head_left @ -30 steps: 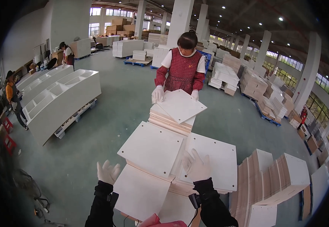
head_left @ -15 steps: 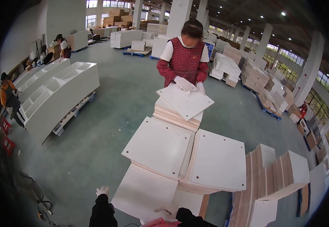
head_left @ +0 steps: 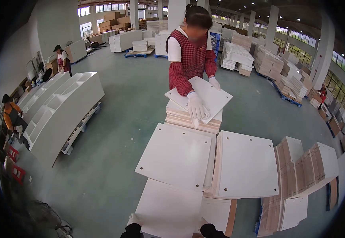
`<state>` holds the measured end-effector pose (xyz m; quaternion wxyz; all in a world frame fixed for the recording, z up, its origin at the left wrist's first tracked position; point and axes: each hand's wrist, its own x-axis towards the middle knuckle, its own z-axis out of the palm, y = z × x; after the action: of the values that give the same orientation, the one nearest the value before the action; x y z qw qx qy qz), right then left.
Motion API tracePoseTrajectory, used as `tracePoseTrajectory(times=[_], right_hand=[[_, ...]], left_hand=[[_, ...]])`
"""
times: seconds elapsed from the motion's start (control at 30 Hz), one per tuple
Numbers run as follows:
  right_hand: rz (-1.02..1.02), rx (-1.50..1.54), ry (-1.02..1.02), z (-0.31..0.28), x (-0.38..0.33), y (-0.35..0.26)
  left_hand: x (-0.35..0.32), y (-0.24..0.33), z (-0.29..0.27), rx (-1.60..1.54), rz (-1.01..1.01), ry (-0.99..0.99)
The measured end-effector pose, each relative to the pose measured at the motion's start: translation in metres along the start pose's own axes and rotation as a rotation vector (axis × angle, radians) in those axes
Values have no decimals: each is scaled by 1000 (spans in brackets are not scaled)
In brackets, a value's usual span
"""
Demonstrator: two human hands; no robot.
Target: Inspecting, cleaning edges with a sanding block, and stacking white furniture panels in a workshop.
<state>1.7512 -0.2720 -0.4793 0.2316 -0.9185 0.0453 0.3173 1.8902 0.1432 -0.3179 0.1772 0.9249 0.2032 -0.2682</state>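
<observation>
A plain white panel (head_left: 168, 206) lies flat right in front of me, its far edge under the white panel with corner holes (head_left: 175, 154). My left hand (head_left: 135, 219), in a white glove and black sleeve, is closed on the near panel's left edge. My right hand (head_left: 203, 223), gloved too, is at its right edge, fingers partly hidden. Another white board (head_left: 217, 210) lies lower, beside my right hand. Across the stacks, a co-worker in a red checked apron (head_left: 194, 51) holds a white panel (head_left: 214, 95) with one gloved hand and presses a cloth near its corner with the other.
To the right stand a stack of drilled white panels (head_left: 248, 164) and rows of upright-edged boards (head_left: 295, 186). A long white cabinet (head_left: 71, 107) rests on a pallet at left, with two people beside it. Cables (head_left: 61, 224) lie on the floor at lower left.
My left hand has come in from beside the panel to its left edge. My right hand has moved to the right edge. The co-worker's cloth hand has shifted toward the panel's near side, and that panel has turned.
</observation>
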Motion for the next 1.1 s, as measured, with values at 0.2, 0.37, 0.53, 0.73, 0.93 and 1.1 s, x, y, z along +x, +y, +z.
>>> tracePoseTrajectory(times=[0.2, 0.37, 0.53, 0.73, 0.93, 1.1], right_hand=[[140, 322, -5, -34, 1, -50], [99, 322, 58, -58, -12, -70], [169, 448, -6, -74, -19, -63], [324, 235, -110, -92, -34, -58], [420, 323, -236, -114, -45, -48], [397, 290, -153, -107, -44, -38]], left_hand=[[-17, 6, 6, 156, -25, 117], [-30, 3, 19, 244, -21, 237], [-64, 8, 23, 154, -111, 3], [-102, -4, 58, 101, -233, -70], [-107, -26, 97, -17, -348, 18], [-92, -13, 97, -166, -383, -15]])
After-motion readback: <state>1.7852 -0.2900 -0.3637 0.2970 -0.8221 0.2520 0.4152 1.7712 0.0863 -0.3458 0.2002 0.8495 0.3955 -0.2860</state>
